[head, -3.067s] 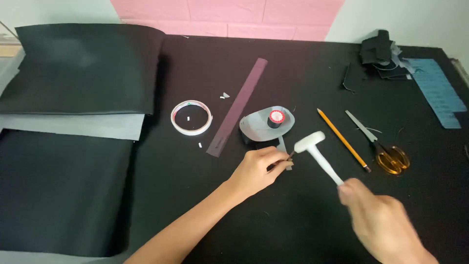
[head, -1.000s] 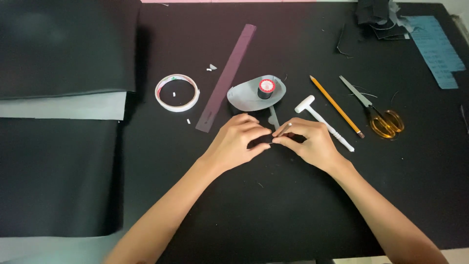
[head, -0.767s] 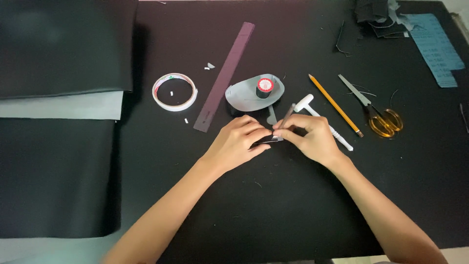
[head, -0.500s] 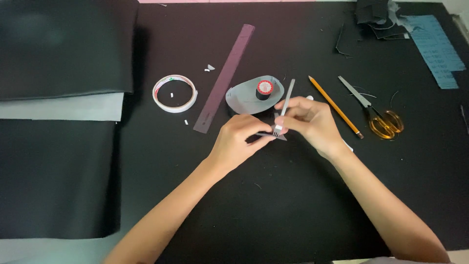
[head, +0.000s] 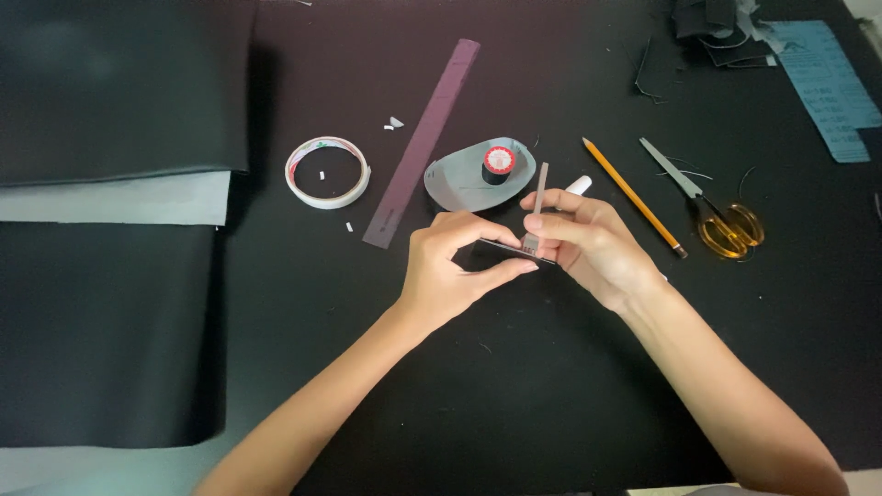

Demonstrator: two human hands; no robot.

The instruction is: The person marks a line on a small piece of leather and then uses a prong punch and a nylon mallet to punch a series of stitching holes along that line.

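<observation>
A black work mat (head: 570, 404) covers the table, with large black sheets of material (head: 110, 92) stacked at the left over a pale grey sheet (head: 119, 197). Near the middle, the left hand (head: 450, 271) is closed in a pinch on a small flat dark strip (head: 514, 250), thumb under its near edge and fingers curled over the top. The right hand (head: 588, 243), just to the right and touching the same strip, is clamped around a slim grey metal tool (head: 536, 207) held upright, its lower end resting on the strip between the two hands. Just beyond the hands lie a long dark purple ruler (head: 423, 138), a grey oval piece (head: 469, 174) carrying a black thread spool with a red top (head: 499, 162), and a white roll of tape (head: 327, 172) further left. To the right lie a yellow pencil (head: 634, 196) and orange-handled scissors (head: 707, 207).
</observation>
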